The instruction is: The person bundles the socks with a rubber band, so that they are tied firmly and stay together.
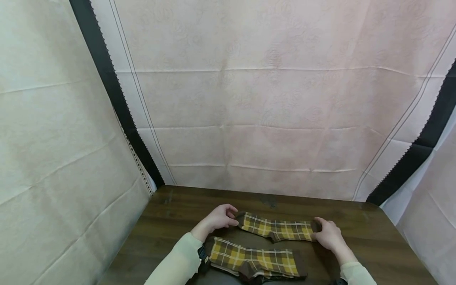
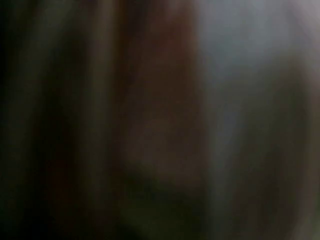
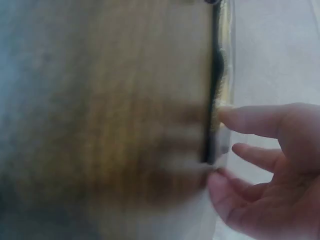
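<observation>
Two folded yellow-and-brown plaid cloths with dark brown edges appear in the head view. My left hand [image 1: 218, 217] holds the left end of the farther plaid cloth [image 1: 278, 229] with its fingertips. At that cloth's other end, my right hand [image 1: 328, 234] grips with thumb and fingers. The nearer plaid cloth [image 1: 254, 259] lies closer to me, thicker, with layers showing at its front edge. In the right wrist view the held cloth is seen edge-on, beside the thumb and bent fingers of my right hand [image 3: 280, 175]. The left wrist view is dark and blurred.
A brown wooden table [image 1: 142, 253] bears the cloths. Behind it hangs a pale fabric wall [image 1: 267, 99] with black border strips, and a pale side panel [image 1: 57, 158] rises on the left. Another panel [image 1: 434, 206] stands on the right.
</observation>
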`<state>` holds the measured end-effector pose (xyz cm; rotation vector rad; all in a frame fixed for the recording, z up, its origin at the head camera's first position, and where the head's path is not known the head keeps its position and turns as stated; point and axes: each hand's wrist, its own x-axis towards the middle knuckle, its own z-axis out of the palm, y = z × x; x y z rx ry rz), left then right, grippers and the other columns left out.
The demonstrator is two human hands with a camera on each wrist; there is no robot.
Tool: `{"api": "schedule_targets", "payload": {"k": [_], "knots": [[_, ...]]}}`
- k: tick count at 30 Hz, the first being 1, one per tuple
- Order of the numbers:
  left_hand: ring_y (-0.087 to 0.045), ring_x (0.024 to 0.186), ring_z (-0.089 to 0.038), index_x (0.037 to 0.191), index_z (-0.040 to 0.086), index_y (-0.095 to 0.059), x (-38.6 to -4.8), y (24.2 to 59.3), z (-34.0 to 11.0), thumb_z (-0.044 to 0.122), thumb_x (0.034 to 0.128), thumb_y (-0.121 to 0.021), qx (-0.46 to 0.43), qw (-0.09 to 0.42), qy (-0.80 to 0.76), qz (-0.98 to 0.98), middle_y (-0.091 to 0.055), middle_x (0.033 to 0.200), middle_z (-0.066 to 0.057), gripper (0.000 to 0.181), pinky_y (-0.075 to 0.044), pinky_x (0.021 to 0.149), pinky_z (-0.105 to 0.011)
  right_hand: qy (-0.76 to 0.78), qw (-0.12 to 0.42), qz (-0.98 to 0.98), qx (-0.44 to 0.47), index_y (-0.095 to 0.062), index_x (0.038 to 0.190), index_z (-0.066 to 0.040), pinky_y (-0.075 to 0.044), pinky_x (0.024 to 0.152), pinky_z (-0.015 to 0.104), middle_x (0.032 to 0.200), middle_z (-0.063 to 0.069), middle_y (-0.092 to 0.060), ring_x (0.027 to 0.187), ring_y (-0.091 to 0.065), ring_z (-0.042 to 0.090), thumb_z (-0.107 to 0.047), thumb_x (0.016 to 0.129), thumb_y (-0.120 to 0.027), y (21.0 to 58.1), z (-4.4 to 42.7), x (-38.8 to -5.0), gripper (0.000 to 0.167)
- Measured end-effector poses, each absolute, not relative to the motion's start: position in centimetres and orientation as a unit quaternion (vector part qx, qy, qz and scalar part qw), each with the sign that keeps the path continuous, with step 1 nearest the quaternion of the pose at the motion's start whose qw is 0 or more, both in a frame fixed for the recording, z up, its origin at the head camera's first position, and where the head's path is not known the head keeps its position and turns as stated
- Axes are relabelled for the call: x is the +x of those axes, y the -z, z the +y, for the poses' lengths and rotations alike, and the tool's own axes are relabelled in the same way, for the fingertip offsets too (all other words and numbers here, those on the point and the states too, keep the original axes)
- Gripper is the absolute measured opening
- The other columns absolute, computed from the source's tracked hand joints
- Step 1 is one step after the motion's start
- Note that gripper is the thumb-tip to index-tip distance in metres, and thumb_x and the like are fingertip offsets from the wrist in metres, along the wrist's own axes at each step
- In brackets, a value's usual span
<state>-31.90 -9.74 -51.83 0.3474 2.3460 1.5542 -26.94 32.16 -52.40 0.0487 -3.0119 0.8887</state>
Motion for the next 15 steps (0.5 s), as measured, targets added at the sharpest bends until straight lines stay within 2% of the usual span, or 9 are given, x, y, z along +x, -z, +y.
{"api": "schedule_targets", "payload": {"k": [5,11,15], "knots": [[-0.064,0.082,-0.023,0.132,-0.004,-0.063,-31.8,52.3,-8.6,0.0,0.0902,-0.083,0.109,0.147,-0.543,0.82,-0.063,0.11,-0.019,0.047,-0.061,0.076,-0.044,-0.326,-0.031,-0.945,0.008,-0.041,0.151,0.018,-0.053,0.094,0.064,0.137,0.046,-0.053,0.125,-0.053,0.062,-0.01,0.092,-0.08,52.8,32.2,-27.2,0.076],[-0.069,0.082,-0.026,0.132,-0.006,-0.063,-31.9,52.6,-8.2,0.005,0.0946,-0.08,0.099,0.142,-0.543,0.822,-0.06,0.106,-0.014,0.043,-0.063,0.076,-0.042,-0.375,-0.064,-0.924,-0.033,-0.041,0.15,0.018,-0.052,0.094,0.063,0.129,0.039,-0.06,0.12,-0.057,0.056,-0.017,0.092,-0.082,53.2,32.6,-27.4,0.078],[-0.069,0.079,-0.022,0.125,-0.006,-0.067,-31.9,52.8,-8.2,0.004,0.0972,-0.078,0.098,0.137,-0.536,0.828,-0.064,0.101,-0.012,0.032,-0.063,0.074,-0.04,-0.384,-0.078,-0.919,-0.042,-0.045,0.147,0.021,-0.053,0.097,0.062,0.133,0.038,-0.059,0.125,-0.055,0.056,-0.025,0.097,-0.078,53.3,32.8,-27.2,0.075]]}}
